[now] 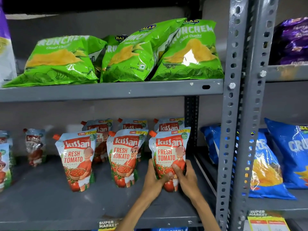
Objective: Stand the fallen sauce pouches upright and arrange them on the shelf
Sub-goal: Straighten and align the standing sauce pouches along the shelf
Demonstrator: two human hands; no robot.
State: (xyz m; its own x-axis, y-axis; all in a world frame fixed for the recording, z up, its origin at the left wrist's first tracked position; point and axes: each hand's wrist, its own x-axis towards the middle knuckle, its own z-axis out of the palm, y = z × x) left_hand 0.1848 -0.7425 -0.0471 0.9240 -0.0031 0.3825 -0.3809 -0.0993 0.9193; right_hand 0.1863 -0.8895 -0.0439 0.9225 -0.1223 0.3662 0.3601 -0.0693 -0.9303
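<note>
Red-and-white ketchup pouches stand on the grey lower shelf (41,202). The front row holds three: a left pouch (76,157), a middle pouch (125,155) and a right pouch (168,150). My left hand (154,179) and my right hand (185,177) both grip the lower part of the right pouch, which stands upright. Three more pouches stand behind them, such as the back right pouch (169,125). A smaller pouch (34,145) stands alone further left, and other pouches (4,162) are cut off at the left edge.
Green chip bags (133,54) fill the shelf above. A grey perforated upright (231,124) stands just right of my hands. Blue chip bags (270,165) sit in the neighbouring bay, purple bags (291,40) above them.
</note>
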